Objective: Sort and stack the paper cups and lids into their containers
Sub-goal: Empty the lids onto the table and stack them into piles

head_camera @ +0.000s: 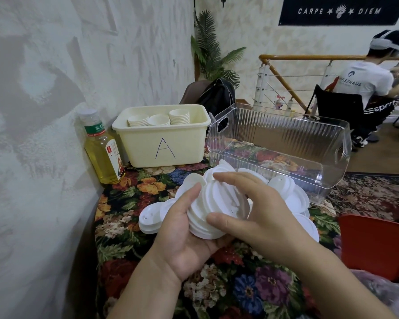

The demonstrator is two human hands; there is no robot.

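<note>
My left hand (182, 229) cradles a stack of white lids (213, 203) from below, fingers curled round its edge. From the right, my right hand (253, 210) grips the same stack, thumb in front and fingers over the top. More loose white lids (149, 218) lie on the flowered tablecloth to the left, and others (293, 194) to the right. Behind stands a cream bin marked A (164, 143) holding three stacks of paper cups (159, 119). A clear plastic container (286, 143) sits to its right with nothing in it.
A bottle of yellow drink (103, 146) stands against the wall beside the cream bin. The wall runs close along the left. A red chair (376, 242) is at the table's right edge. A person sits farther back on the right near a stair railing.
</note>
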